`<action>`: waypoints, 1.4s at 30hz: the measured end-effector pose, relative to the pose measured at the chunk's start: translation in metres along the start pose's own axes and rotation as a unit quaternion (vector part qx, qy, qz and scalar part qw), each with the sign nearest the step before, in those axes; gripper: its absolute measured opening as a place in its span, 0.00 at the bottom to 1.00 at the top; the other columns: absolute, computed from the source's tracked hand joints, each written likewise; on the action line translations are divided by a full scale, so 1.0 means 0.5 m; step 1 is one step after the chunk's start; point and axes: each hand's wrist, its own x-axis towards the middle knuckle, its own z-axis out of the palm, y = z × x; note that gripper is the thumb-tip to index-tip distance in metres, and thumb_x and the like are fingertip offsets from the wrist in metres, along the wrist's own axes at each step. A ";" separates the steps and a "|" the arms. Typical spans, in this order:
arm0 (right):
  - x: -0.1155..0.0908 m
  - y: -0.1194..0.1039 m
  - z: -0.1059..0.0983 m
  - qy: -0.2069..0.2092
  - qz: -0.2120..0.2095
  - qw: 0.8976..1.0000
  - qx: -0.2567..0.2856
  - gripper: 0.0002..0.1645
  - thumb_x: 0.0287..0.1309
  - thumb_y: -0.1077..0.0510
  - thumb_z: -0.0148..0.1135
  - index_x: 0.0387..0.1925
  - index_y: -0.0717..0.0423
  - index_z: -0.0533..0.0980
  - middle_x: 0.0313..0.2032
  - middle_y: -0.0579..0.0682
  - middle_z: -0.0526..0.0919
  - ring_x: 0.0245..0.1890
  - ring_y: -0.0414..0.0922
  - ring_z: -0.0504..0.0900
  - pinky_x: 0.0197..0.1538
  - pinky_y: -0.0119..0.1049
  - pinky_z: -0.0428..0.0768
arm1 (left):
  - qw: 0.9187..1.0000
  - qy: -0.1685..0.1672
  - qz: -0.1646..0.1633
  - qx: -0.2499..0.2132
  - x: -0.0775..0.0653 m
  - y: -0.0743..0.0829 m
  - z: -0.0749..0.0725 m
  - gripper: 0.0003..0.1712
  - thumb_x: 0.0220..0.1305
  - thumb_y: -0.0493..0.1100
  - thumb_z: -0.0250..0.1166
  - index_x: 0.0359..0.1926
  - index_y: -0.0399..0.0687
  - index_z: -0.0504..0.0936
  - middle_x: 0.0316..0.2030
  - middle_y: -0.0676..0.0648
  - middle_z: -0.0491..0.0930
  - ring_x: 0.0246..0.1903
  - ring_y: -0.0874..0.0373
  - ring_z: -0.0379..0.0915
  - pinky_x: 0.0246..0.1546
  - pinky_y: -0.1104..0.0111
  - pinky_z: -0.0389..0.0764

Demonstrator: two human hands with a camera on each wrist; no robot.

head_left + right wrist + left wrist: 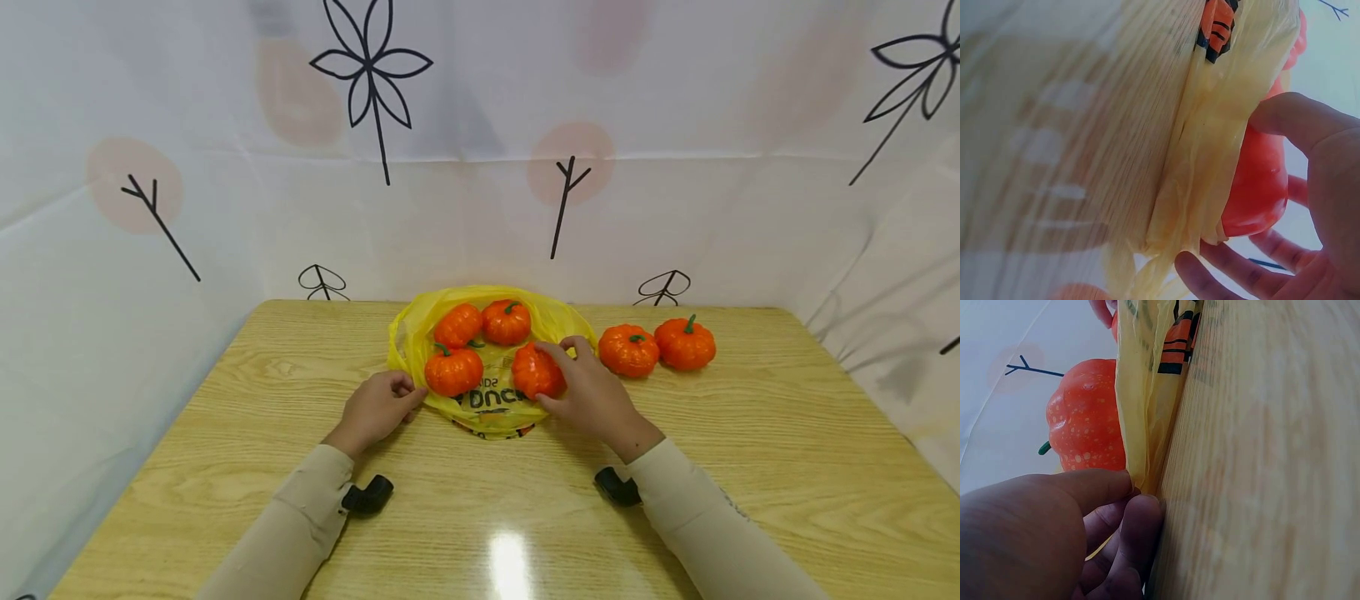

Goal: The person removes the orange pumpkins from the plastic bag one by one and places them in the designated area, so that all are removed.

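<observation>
Sleeves (292, 533): beige; both were stretched from the lower edge over the wooden table (480, 508), with a black fitting (367, 495) worn near each wrist.
Left hand (377, 410): drawn in narrow; the near left edge of the yellow bag (551, 308) was pinched between thumb and fingers.
Right hand (596, 400): curved; an orange pumpkin (534, 375) was held between thumb and fingers at the bag's right side, within its mouth.
Bag: spread wide open on the table; dark lettering was shown on its floor, and an orange-and-black print could be seen at its near side.
Bagged pumpkins (454, 371): three others were contained in the left and back of the bag; the front one was set with its green stem upward.
Outer pumpkins (628, 350): two were placed side by side just right of the bag.
Backdrop (450, 217): white, printed with line-drawn flowers and twigs.
</observation>
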 end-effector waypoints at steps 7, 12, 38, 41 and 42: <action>-0.001 -0.001 0.001 0.003 0.005 1.000 0.007 0.46 0.51 0.44 0.77 0.69 0.45 0.67 0.57 0.61 0.68 0.33 0.52 0.80 0.35 0.44 0.82 | 1.000 0.002 0.000 0.001 0.002 -0.001 0.001 0.14 0.68 0.55 0.64 0.30 0.54 0.80 0.19 0.55 0.81 0.21 0.59 0.73 0.28 0.67 0.67; -0.001 -0.001 0.003 0.006 0.005 1.000 0.003 0.46 0.50 0.45 0.78 0.69 0.46 0.67 0.57 0.62 0.68 0.33 0.53 0.80 0.36 0.45 0.83 | 1.000 0.003 0.002 0.002 0.002 -0.002 0.001 0.14 0.68 0.55 0.64 0.30 0.54 0.80 0.19 0.55 0.81 0.20 0.59 0.73 0.27 0.67 0.67; -0.001 -0.005 -0.001 -0.004 -0.006 1.000 -0.010 0.46 0.50 0.50 0.78 0.69 0.48 0.66 0.63 0.63 0.69 0.54 0.61 0.79 0.53 0.58 0.80 | 1.000 0.001 -0.001 -0.001 0.003 -0.005 0.002 0.13 0.68 0.56 0.64 0.31 0.54 0.81 0.20 0.55 0.81 0.22 0.59 0.75 0.28 0.66 0.68; 0.000 -0.005 -0.003 -0.002 -0.006 1.000 -0.015 0.46 0.51 0.49 0.78 0.69 0.49 0.66 0.64 0.62 0.70 0.61 0.61 0.73 0.60 0.62 0.75 | 1.000 0.001 -0.002 -0.002 0.003 -0.005 0.002 0.13 0.68 0.56 0.64 0.31 0.54 0.81 0.20 0.55 0.81 0.22 0.59 0.75 0.28 0.66 0.68; 0.000 -0.005 -0.004 0.000 -0.006 1.000 -0.017 0.46 0.51 0.48 0.78 0.69 0.50 0.66 0.64 0.62 0.71 0.63 0.62 0.72 0.61 0.64 0.73 | 1.000 0.001 -0.002 -0.003 0.003 -0.005 0.002 0.13 0.68 0.56 0.64 0.31 0.54 0.81 0.20 0.55 0.81 0.22 0.59 0.75 0.28 0.66 0.69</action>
